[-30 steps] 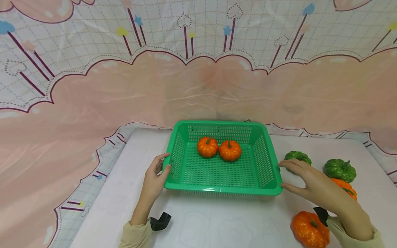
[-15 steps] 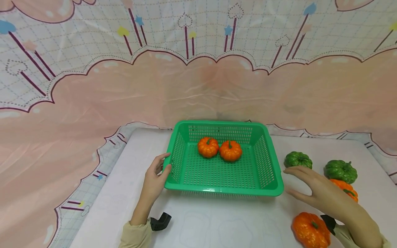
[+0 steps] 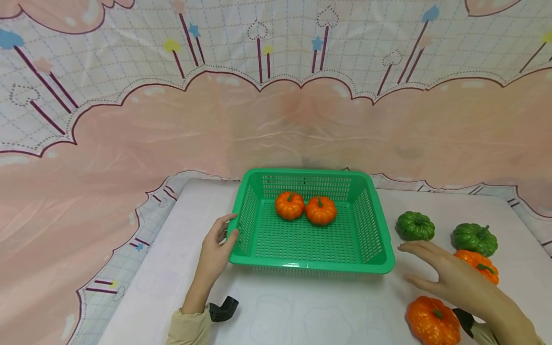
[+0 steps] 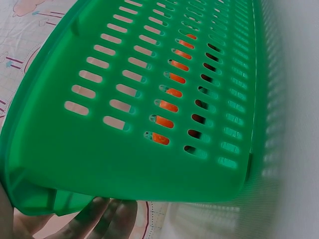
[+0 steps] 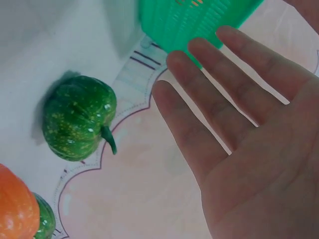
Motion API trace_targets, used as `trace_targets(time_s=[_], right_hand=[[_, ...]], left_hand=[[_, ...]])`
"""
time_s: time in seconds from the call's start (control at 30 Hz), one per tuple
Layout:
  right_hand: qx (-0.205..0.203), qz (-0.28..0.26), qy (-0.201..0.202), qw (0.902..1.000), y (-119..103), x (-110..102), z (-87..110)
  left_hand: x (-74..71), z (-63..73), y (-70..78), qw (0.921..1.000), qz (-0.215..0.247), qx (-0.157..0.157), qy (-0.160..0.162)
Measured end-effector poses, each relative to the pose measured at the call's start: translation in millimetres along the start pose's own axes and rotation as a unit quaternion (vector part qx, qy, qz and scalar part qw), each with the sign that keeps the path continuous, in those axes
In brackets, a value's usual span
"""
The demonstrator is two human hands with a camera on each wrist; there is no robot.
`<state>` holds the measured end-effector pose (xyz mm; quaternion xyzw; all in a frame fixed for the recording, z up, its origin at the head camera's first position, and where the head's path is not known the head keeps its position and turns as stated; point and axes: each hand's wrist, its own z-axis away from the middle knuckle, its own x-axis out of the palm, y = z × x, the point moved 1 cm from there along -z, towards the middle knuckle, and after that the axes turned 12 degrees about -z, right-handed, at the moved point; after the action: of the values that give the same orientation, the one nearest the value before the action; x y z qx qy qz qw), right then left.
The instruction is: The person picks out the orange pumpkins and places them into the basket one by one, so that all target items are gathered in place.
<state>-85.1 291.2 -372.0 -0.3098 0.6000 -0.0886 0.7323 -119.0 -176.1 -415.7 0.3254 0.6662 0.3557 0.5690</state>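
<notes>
A green plastic basket (image 3: pixel 310 264) stands in the middle of the table, with two small orange pumpkins (image 3: pixel 289 205) lying inside it. My left hand (image 3: pixel 217 244) holds the basket's left rim; in the left wrist view its fingers (image 4: pixel 124 214) reach round the rim's edge. To the right of the basket, my right hand (image 3: pixel 448 275) hovers with nothing in it, its fingers straight and spread in the right wrist view. Just beyond its fingertips lies a green pumpkin (image 3: pixel 415 226). A larger mottled orange pumpkin (image 3: pixel 432 318) lies below the hand, near my right sleeve.
Farther right, another green pumpkin (image 3: pixel 474 239) lies against an orange one (image 3: pixel 483 263), which my right hand partly covers. A pink-and-white patterned cloth (image 3: pixel 267 124) hangs behind the white table (image 3: pixel 276 306).
My right hand has let go of the basket's right rim and drawn back to the right and down. The left hand and the basket are nearly unmoved.
</notes>
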Motion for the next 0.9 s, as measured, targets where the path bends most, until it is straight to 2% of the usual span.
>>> trace_targets(time_s=[0.4, 0.77, 0.9], right_hand=[[0.036, -0.012, -0.028, 0.9989, 11, 10, 5.2], [0.076, -0.044, -0.074, 0.9934, 20, 19, 7.2], [0.066, -0.044, -0.072, 0.9943, 20, 18, 8.0]], left_hand=[[1.4, -0.4, 0.2, 1.0, 0.001, -0.001, -0.002], [0.6, 0.3, -1.0, 1.0, -0.003, 0.001, 0.003], [0.9, -0.2, -0.7, 1.0, -0.001, 0.002, 0.004]])
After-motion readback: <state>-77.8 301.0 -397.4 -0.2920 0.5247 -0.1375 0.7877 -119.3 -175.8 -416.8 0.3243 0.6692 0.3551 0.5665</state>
